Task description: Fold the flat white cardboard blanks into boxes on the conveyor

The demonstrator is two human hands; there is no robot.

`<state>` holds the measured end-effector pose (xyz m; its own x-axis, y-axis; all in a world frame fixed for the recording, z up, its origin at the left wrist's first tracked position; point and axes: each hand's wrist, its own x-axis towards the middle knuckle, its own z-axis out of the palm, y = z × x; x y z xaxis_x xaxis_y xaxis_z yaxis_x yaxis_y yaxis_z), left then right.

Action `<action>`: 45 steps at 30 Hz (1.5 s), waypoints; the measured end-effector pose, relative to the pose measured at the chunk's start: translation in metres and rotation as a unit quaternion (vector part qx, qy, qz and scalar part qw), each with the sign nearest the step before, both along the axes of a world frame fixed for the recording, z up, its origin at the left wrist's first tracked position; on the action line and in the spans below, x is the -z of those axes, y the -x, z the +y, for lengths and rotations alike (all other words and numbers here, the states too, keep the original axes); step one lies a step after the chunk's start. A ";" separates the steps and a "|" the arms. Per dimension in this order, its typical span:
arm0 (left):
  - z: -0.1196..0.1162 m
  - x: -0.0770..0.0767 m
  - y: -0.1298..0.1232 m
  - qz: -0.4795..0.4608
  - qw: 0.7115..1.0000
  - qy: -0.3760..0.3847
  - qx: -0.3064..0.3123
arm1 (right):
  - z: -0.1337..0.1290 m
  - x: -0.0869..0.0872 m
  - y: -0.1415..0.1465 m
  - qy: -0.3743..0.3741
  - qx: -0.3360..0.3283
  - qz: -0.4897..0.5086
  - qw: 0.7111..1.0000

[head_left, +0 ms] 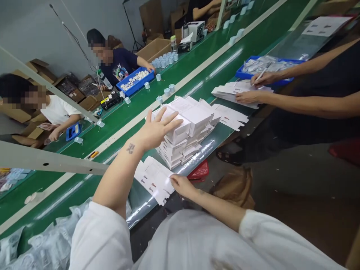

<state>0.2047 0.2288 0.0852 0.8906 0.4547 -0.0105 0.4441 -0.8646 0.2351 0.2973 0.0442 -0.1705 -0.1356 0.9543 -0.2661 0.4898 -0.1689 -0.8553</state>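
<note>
1. Over the near top end of a tall stack of white folded cardboard boxes [197,125], the left hand [155,131] is spread flat, fingers fanned apart and grasping nothing; whether the palm presses on the boxes, I cannot tell.
2. Below and nearer the body, the right hand [181,184] has its thumb and bent fingers closed on the edge of a flat white cardboard sheet with small printed pictures [153,180].
3. That sheet lies just beside the stack, near the edge of a glossy dark-green work surface [139,197], which bears the stack too.
4. Past the stack's far end lies a second flat white printed sheet with notched flaps [229,116].
5. Farther right, a co-worker's two hands [250,96] work over more white card pieces [229,90]; one holds a thin pale stick-like thing. Just behind them is a shallow blue plastic tray [240,73] of small clear packets [261,64].
6. Across the green belt [205,73], small pale-blue translucent cups [168,90] stand scattered, and a co-worker in a dark printed shirt [120,62] touches a blue tray of small white pieces [136,80].
7. At lower left lie clear plastic bags [53,232]; under the surface's edge sits a red plastic container [201,170].
</note>
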 end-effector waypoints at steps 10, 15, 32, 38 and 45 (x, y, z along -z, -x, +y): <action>-0.201 0.256 0.121 0.161 0.830 0.268 -0.462 | 0.025 0.036 0.030 0.117 -0.017 -0.105 0.988; -0.225 0.271 0.121 0.152 0.864 0.215 -0.430 | 0.019 0.019 0.037 0.119 0.003 -0.024 0.993; -0.223 0.044 0.229 -0.350 0.780 0.051 -0.516 | 0.031 -0.172 0.070 -0.180 -0.268 0.113 0.940; -0.242 0.071 0.203 -0.311 0.789 -0.071 -0.525 | 0.007 -0.161 0.095 -0.206 -0.264 0.198 0.921; -0.253 0.049 0.212 -0.296 0.790 0.053 -0.535 | -0.005 -0.153 0.101 -0.207 -0.322 0.247 0.890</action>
<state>-0.0074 -0.0240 0.0361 -0.1388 0.9746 0.1755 0.6921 -0.0313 0.7211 0.1966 0.0388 -0.0172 -0.6930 0.6385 0.3347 -0.0820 0.3915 -0.9165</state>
